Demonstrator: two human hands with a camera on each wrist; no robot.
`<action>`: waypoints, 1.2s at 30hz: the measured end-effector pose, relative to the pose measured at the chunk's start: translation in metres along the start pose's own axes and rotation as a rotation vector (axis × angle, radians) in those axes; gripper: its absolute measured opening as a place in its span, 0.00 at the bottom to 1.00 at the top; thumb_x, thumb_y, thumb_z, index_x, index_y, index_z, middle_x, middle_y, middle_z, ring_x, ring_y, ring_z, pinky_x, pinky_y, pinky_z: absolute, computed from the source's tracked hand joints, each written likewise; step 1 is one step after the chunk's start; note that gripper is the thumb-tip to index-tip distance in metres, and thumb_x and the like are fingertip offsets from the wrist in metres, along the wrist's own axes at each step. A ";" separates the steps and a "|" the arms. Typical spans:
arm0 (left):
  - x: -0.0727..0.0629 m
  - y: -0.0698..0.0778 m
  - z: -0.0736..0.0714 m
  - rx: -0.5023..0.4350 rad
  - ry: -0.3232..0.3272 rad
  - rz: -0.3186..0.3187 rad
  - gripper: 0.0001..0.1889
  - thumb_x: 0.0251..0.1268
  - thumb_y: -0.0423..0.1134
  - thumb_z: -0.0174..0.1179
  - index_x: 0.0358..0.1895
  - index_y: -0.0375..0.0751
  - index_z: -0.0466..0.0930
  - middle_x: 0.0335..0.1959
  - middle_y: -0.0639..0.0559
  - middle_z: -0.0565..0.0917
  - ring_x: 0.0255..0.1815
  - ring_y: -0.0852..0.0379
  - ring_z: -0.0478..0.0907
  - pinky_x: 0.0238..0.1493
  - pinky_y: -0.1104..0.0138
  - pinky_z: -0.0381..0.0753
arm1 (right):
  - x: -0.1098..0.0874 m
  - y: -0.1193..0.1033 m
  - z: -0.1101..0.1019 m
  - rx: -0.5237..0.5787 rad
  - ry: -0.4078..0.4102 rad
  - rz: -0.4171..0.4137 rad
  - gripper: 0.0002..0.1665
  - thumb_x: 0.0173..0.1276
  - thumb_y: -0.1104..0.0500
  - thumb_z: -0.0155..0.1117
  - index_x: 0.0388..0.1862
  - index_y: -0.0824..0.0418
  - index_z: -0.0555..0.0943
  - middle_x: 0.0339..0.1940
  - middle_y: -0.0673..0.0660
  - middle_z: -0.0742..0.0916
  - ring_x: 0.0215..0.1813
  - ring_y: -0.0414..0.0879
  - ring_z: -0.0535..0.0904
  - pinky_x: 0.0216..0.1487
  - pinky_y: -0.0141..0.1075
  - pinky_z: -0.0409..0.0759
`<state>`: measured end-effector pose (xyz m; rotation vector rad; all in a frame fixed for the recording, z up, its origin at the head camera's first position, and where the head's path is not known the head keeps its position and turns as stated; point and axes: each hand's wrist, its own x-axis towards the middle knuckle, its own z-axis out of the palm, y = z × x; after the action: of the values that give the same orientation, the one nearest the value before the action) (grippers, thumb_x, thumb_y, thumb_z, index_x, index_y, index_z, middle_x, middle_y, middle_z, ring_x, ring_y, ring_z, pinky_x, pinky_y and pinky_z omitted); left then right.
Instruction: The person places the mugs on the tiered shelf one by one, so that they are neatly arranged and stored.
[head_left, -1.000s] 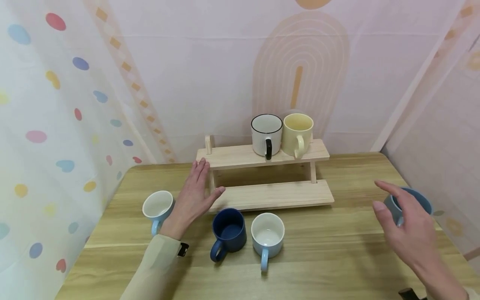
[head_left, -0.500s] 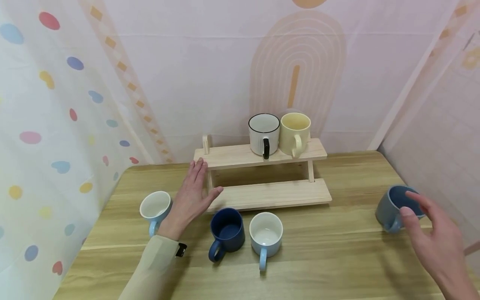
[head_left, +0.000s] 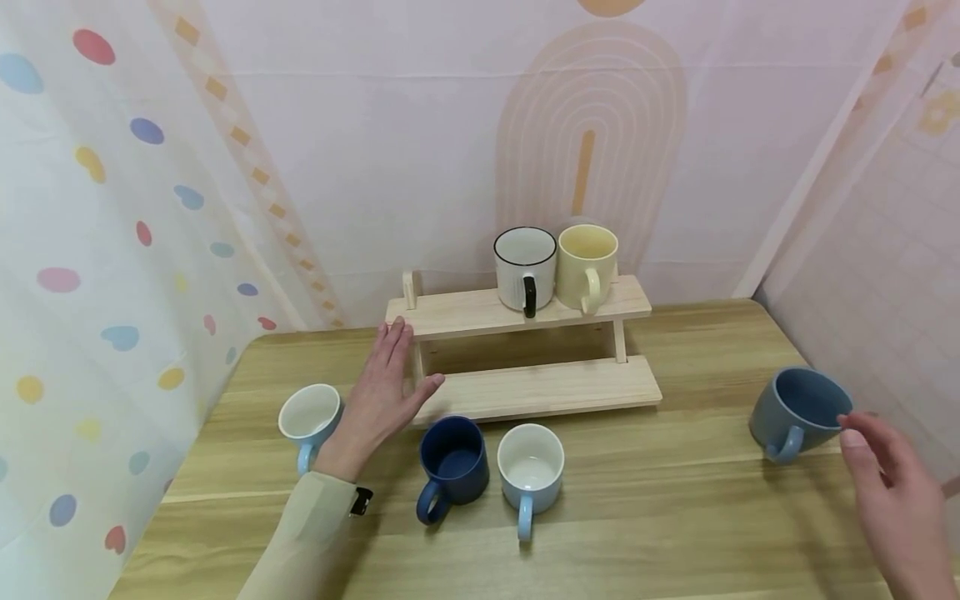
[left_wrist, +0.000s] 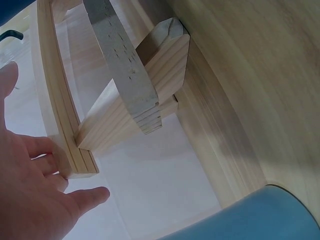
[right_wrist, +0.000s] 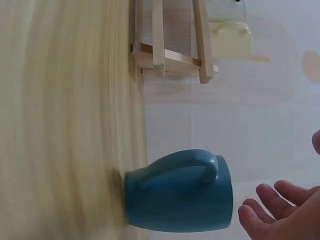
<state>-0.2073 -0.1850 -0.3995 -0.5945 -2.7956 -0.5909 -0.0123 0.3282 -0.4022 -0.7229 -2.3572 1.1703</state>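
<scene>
Grey-blue inside and out, a round mug (head_left: 770, 412) stands upright on the wood-grained table (head_left: 660, 517), just to the left of the right hand (head_left: 896, 492) and its fingertips; the right wrist view shows a narrow gap between them and the rim. Those fingers are loosely bent, the thumb apart from them, and the mug's handle lies on their near left. The left hand (head_left: 377, 408) rests its straight fingers on the left end of a pale wooden two-tier shelf (head_left: 540, 392), thumb spread wide. To the right of these fingertips, on the upper tier, sit a white mug with black rim and handle (head_left: 517, 283) and a pale yellow mug (head_left: 573, 279). A light-blue mug with white inside (head_left: 310, 414) is left of that wrist; a navy mug (head_left: 453, 462) and a second light-blue, white-lined mug (head_left: 531, 467) stand nearer than the thumb, to its right.
</scene>
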 end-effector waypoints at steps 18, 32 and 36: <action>-0.001 -0.001 -0.001 -0.016 0.007 0.007 0.49 0.74 0.60 0.60 0.82 0.31 0.50 0.85 0.38 0.48 0.86 0.41 0.37 0.81 0.46 0.47 | 0.000 0.043 0.002 0.718 -0.344 0.119 0.11 0.86 0.48 0.46 0.56 0.45 0.76 0.48 0.31 0.86 0.51 0.22 0.80 0.50 0.15 0.75; -0.001 -0.002 0.000 -0.014 0.005 0.003 0.48 0.74 0.59 0.60 0.82 0.30 0.51 0.85 0.38 0.48 0.86 0.42 0.37 0.81 0.46 0.47 | 0.014 0.038 0.008 0.767 -0.508 0.346 0.16 0.83 0.41 0.48 0.45 0.38 0.83 0.45 0.33 0.88 0.47 0.24 0.82 0.42 0.28 0.85; -0.002 -0.001 -0.001 -0.015 0.003 0.003 0.48 0.74 0.59 0.60 0.82 0.30 0.51 0.85 0.38 0.48 0.86 0.41 0.37 0.81 0.46 0.47 | 0.016 0.038 0.010 0.828 -0.570 0.327 0.17 0.83 0.43 0.50 0.50 0.44 0.86 0.49 0.39 0.90 0.50 0.25 0.82 0.43 0.29 0.85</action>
<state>-0.2061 -0.1870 -0.3999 -0.6003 -2.7897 -0.6127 -0.0197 0.3517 -0.4368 -0.5103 -1.8391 2.5361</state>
